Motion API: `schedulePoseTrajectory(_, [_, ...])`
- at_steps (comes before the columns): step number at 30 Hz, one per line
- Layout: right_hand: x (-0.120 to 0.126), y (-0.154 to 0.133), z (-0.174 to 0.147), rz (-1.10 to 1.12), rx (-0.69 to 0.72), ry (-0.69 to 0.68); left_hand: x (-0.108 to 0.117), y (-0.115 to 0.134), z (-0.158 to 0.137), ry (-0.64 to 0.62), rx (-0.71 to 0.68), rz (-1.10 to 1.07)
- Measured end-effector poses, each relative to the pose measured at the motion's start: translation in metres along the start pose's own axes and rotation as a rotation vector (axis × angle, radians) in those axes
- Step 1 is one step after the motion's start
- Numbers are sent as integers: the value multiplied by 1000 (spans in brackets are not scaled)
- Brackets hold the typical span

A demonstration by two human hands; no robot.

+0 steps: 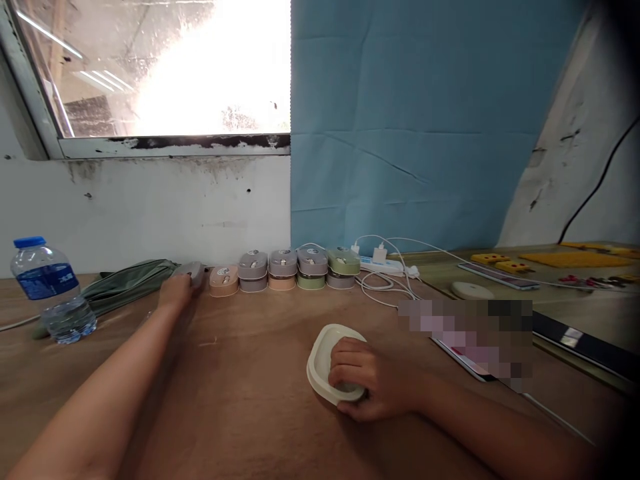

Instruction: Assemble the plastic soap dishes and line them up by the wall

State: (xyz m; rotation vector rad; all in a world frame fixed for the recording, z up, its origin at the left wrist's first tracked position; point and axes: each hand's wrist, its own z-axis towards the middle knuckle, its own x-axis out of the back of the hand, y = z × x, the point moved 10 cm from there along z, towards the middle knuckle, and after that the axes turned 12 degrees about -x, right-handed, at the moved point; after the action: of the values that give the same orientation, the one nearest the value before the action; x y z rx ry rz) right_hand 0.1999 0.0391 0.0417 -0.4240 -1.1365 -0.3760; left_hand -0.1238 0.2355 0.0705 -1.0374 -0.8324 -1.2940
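Observation:
My right hand [360, 377] is closed on the rim of a shallow cream dish with rounded corners [321, 353], low over the brown table. Its fingers curl over the inside, and the thumb lies at the near edge. Far forward on the left, my left hand [176, 292] has its fingers around a small grey lidded box [196, 274]; part of the grip is hidden. Just right of that hand sits a peach box [223, 282]. Further along are stacked boxes in pairs: grey on grey [253, 270], grey over peach [283, 269], grey over green [312, 268] and green over grey [343, 268].
A water bottle [53, 293] and a green cloth bag [130, 285] stand at the left. Behind the boxes lies a white power strip [387, 266] with loose cables. A tablet-like device [465, 360], partly pixelated, lies right, near a dark flat bar [585, 343]. A wall and window rise behind.

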Motion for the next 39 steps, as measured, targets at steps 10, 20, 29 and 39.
schedulePoseTrajectory(10, [8,15,3,-76,-156,56,105,59,-81,537,-231,-323])
schedulePoseTrajectory(20, [4,39,6,183,-301,16,79,146,-138,351,-821,-873])
schedulePoseTrajectory(29, [45,71,-13,308,-403,423,70,183,-153,88,-991,-941])
schedulePoseTrajectory(39, [-12,34,2,198,-312,-266,56,203,-158,-69,-1034,-983])
